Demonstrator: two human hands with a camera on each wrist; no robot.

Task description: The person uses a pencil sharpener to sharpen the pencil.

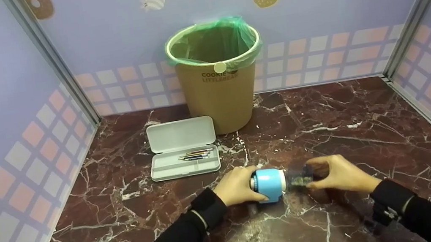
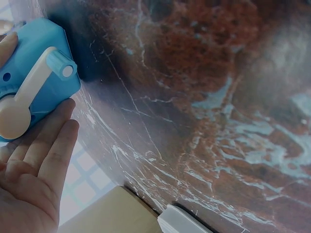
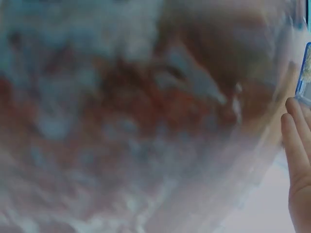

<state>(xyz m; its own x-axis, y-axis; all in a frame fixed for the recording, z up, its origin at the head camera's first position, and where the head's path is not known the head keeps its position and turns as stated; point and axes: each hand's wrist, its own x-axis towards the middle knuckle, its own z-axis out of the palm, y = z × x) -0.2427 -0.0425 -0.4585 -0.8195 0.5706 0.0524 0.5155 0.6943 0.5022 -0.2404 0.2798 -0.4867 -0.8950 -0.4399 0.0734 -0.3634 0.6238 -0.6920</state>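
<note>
A blue pencil sharpener [image 1: 269, 184] lies on its side in my left hand [image 1: 239, 186], thumb and fingers around its crank end. Its cream crank arm [image 2: 35, 77] with a blue knob faces my palm in the left wrist view. At the sharpener's other end, my right hand [image 1: 338, 174] pinches a clear drawer [image 1: 297, 178] between thumb and fingers. Pale shavings show inside the drawer. It lines up with the sharpener's white rim; whether it is partly inside cannot be told. Only an edge of the drawer [image 3: 305, 77] appears in the right wrist view.
Behind the hands, an open white pencil case [image 1: 171, 171] holds several pencils [image 1: 197, 154]. A brown trash bin [image 1: 220, 99] with a green liner [image 1: 243, 33] stands against the back wall. Walls enclose the dark red marbled table [image 1: 137, 226] at the back and both sides.
</note>
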